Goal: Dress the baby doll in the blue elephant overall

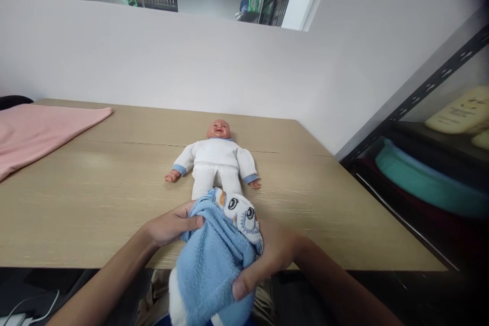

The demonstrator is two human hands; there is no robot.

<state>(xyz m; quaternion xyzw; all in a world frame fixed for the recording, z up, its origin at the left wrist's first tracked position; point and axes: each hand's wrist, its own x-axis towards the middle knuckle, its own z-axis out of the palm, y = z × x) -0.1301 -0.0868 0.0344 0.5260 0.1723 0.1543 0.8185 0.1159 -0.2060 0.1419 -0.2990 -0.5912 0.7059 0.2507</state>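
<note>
A baby doll [217, 160] in a white suit with blue cuffs lies on its back on the wooden table [95, 188], head away from me. A light blue fleece garment [214, 260] with a cartoon face on it is bunched over the doll's feet at the table's near edge. My left hand [171, 225] grips the garment's left side, thumb on top. On the right side, my right hand [267, 260] is closed on the fabric, thumb pressing into it. The doll's lower legs are hidden under the garment.
A pink cloth [34, 130] lies spread at the table's far left. A white partition wall [191, 56] runs behind the table. At the right stands a dark metal shelf [412, 107] holding a teal round thing [424, 181] and yellow items. White cables [23, 310] lie lower left.
</note>
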